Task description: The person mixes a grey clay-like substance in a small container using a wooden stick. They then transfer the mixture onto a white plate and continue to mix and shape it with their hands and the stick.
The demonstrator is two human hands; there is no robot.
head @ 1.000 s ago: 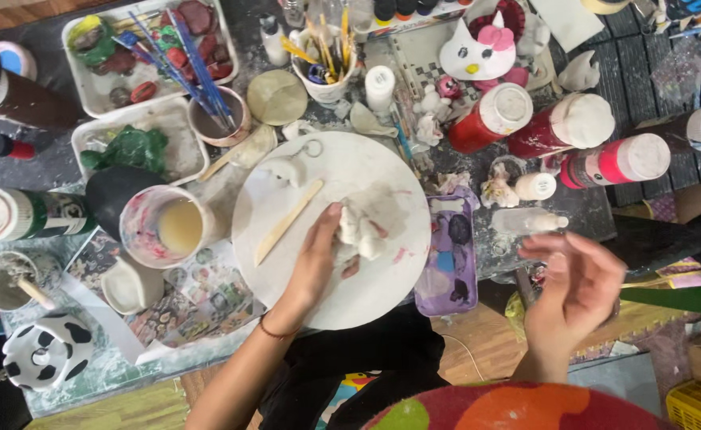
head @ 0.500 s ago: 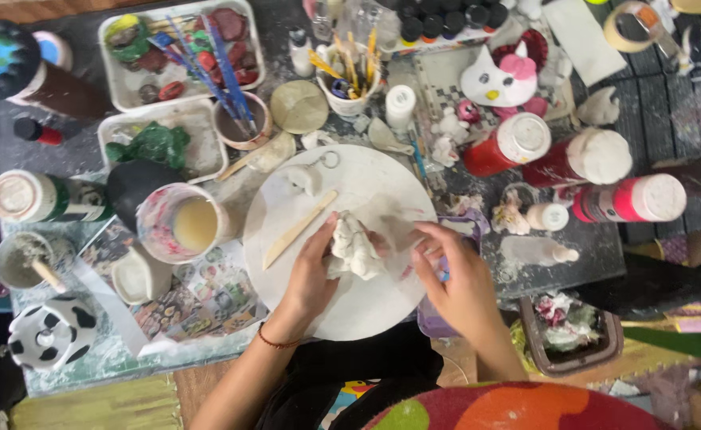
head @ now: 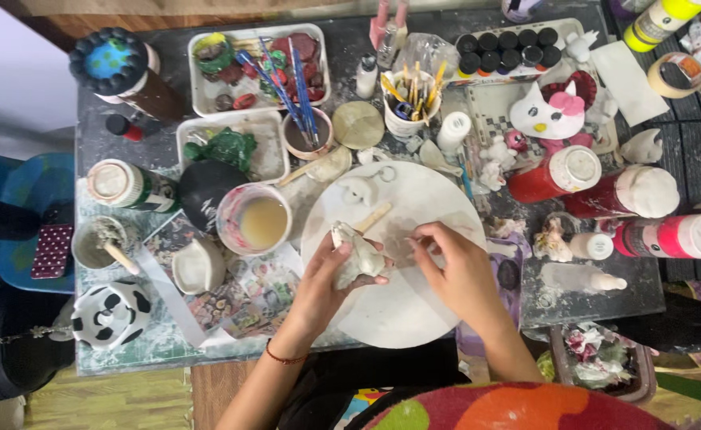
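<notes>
- Lump of white clay [head: 356, 256], partly shaped, held above the left half of the round white board [head: 414, 318], just off its surface as far as can be judged.
- Long axis of the lump running from upper left, near the board's left edge, down toward the board's middle; pointed end up and left, thicker end low and right.
- Left hand [head: 323, 283] clearly the nearer one: cupped under and around the lump, thumb over its top, other fingers curled below and pressing at the lower right part.
- Right hand [head: 454, 267] just beside the lump on its right side, not touching as far as visible; a narrow gap of bare board between its fingertips and the clay.
- Right fingers bent and drawn together, tips pointing left toward the lump; possibly pinching something small, cannot tell for sure.
- So, from the right fingertips, the lump lying directly to the left, at about the same height.
- Both forearms coming up from the near edge of the table [head: 103, 350], left wrist with a thin red bracelet [head: 285, 357], wrists angled inward so that the hands meet over the board.
- Flat wooden stick [head: 373, 216] lying on the board just behind the lump, and a small white clay piece [head: 360, 189] near the board's far edge.
- Cup of cloudy water [head: 256, 220] standing just beside the board's left edge, near the left hand.
</notes>
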